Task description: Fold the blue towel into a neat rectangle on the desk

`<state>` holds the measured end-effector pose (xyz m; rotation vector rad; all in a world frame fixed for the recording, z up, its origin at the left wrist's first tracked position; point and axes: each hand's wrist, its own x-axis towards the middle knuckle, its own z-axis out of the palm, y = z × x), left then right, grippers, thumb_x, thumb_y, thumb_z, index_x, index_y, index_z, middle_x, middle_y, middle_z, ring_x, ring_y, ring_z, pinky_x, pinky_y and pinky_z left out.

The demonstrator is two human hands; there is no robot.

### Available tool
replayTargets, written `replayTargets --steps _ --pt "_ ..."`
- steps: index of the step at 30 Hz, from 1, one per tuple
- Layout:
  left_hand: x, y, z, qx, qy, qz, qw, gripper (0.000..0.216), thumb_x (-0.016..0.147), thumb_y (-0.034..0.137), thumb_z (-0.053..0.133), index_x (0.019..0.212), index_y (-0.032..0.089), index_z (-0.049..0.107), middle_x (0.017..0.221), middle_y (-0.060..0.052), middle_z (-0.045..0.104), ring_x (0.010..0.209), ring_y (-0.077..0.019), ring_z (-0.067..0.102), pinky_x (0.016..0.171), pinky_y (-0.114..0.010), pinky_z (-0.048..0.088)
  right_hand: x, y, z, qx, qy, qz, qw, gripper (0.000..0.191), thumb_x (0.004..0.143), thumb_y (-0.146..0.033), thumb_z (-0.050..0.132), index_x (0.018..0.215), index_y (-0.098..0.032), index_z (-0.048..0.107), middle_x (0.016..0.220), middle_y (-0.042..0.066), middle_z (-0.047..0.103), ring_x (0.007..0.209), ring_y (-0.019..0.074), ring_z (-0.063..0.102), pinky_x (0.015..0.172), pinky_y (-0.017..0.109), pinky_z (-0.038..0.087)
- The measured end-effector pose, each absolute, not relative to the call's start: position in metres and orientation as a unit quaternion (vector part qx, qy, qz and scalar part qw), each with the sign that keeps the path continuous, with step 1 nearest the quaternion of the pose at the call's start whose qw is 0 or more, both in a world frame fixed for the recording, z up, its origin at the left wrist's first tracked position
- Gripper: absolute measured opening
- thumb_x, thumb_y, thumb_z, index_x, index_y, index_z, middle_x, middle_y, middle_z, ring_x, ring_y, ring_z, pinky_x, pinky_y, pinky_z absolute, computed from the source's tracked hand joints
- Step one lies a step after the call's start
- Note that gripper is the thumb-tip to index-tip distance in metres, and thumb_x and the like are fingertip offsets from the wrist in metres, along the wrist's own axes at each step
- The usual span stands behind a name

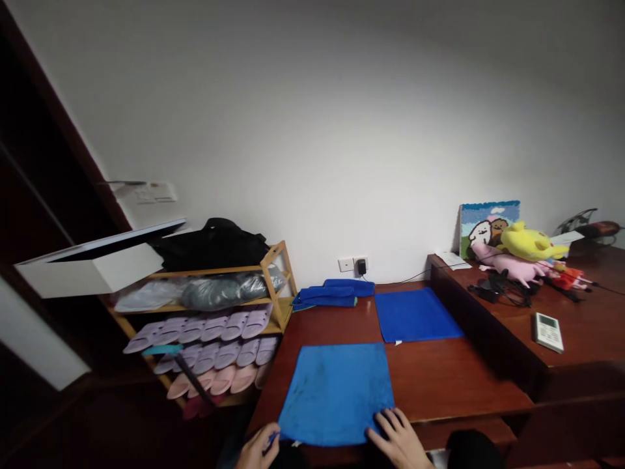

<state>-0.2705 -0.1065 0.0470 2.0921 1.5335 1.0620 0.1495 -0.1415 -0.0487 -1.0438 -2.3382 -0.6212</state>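
Note:
A light blue cloth (340, 391) with dark smudges lies spread flat on the reddish-brown wooden table. At its near left corner, my left hand (261, 447) has its fingers closed in a pinch, with a bit of blue showing between them. My right hand (399, 440) rests on the near right corner, fingers apart and stretched over the cloth's edge. Behind it on the right lies a darker blue cloth (417, 315), flat, with a small white tag at its near edge. Several folded blue cloths (332, 294) are piled against the wall.
On the left, a wooden rack (279, 286) holds slippers (215, 326), plastic-wrapped items, a black bag (215, 244) and a white box (97, 267). A higher tabletop on the right carries plush toys (530, 244), a picture (488, 225), cables and a white remote (548, 332).

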Motion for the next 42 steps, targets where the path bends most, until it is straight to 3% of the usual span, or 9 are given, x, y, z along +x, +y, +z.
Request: replayTargets --steps 5,12,18,21,25,30,37,42 --pt "-0.27 -0.108 0.05 0.73 0.544 0.379 0.166 0.028 0.083 0.052 0.061 0.083 0.028 0.075 0.079 -0.001 0.078 0.07 -0.0202 0.074 0.07 -0.025 0.059 0.152 -0.138 -0.038 -0.396 -0.865 -0.198 0.235 0.054 0.092 -0.025 0.06 0.144 -0.033 0.051 0.132 0.001 0.07 0.118 0.0237 0.062 0.105 0.038 0.046" --pt "-0.271 -0.105 0.051 0.748 0.518 0.383 0.16 0.025 0.079 0.05 0.066 0.077 0.026 0.076 0.078 -0.002 0.076 0.066 -0.0196 0.071 0.063 -0.025 0.058 0.167 -0.145 -0.037 -0.395 -0.846 -0.279 0.224 0.068 0.092 -0.019 0.053 0.157 -0.031 0.036 0.151 0.001 0.056 0.131 0.0238 0.056 0.107 0.039 0.046" --pt "-0.276 -0.108 0.049 0.74 0.517 0.388 0.184 0.039 0.082 0.064 0.066 0.079 0.027 0.079 0.081 -0.003 0.079 0.072 -0.0214 0.075 0.068 -0.024 0.061 0.17 -0.154 -0.028 -0.344 -0.872 -0.264 0.224 0.051 0.099 -0.037 0.052 0.149 -0.029 0.049 0.145 0.0 0.062 0.129 0.0252 0.059 0.104 0.04 0.052" --pt "-0.277 -0.108 0.048 0.735 0.523 0.39 0.181 0.052 0.081 0.075 0.062 0.08 0.027 0.08 0.082 -0.004 0.081 0.072 -0.0223 0.077 0.069 -0.024 0.062 0.171 -0.16 -0.024 -0.35 -0.88 -0.224 0.231 0.042 0.1 -0.031 0.052 0.142 -0.032 0.056 0.143 -0.001 0.063 0.128 0.023 0.061 0.107 0.041 0.051" --pt "-0.276 -0.109 0.054 0.741 0.516 0.394 0.173 0.056 0.081 0.079 0.06 0.081 0.027 0.081 0.084 -0.004 0.082 0.074 -0.0223 0.078 0.07 -0.023 0.063 0.174 -0.169 -0.009 -0.425 -0.852 -0.129 0.278 0.049 0.099 -0.02 0.053 0.145 -0.036 0.052 0.136 0.002 0.068 0.116 0.0196 0.066 0.101 0.037 0.055" --pt "-0.271 -0.107 0.074 0.742 0.513 0.41 0.135 0.054 0.085 0.076 0.057 0.086 0.028 0.08 0.087 -0.003 0.082 0.078 -0.0224 0.079 0.073 -0.025 0.065 0.179 -0.174 0.036 -0.461 -0.805 -0.019 0.373 0.048 0.099 -0.012 0.044 0.14 -0.035 0.056 0.123 0.004 0.07 0.11 0.0167 0.068 0.093 0.028 0.057" --pt "-0.254 -0.098 0.138 0.758 0.479 0.443 0.016 0.048 0.095 0.066 0.05 0.102 0.027 0.077 0.099 -0.003 0.082 0.09 -0.0223 0.079 0.085 -0.03 0.064 0.189 -0.161 0.135 -0.452 -0.765 0.04 0.456 0.027 0.099 -0.02 0.045 0.114 -0.027 0.066 0.108 0.006 0.067 0.099 0.0162 0.07 0.088 0.025 0.056" --pt "-0.235 -0.097 0.199 0.795 0.435 0.423 -0.022 0.042 0.101 0.057 0.046 0.109 0.027 0.075 0.105 -0.003 0.081 0.096 -0.0218 0.078 0.09 -0.031 0.062 0.211 -0.164 0.198 -0.469 -0.76 0.045 0.447 0.018 0.099 -0.034 0.054 0.108 -0.025 0.067 0.107 0.007 0.066 0.096 0.0171 0.068 0.087 0.026 0.056"
